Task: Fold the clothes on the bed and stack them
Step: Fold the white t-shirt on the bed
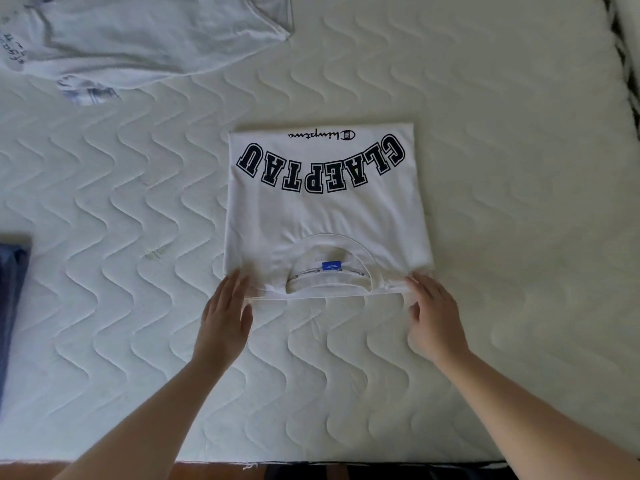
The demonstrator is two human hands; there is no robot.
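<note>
A white T-shirt (325,213) with black block letters lies folded into a rectangle on the quilted white mattress (485,202), its collar and blue label toward me. My left hand (225,317) lies flat with straight fingers, its fingertips touching the shirt's near left corner. At the near right corner, my right hand (433,313) touches the cloth with relaxed fingers. Neither hand grips anything.
An unfolded pale grey-white garment (138,39) lies spread at the far left. A dark blue folded cloth (10,299) sits at the left edge. The mattress's near edge runs along the bottom, with wooden floor (138,471) below it.
</note>
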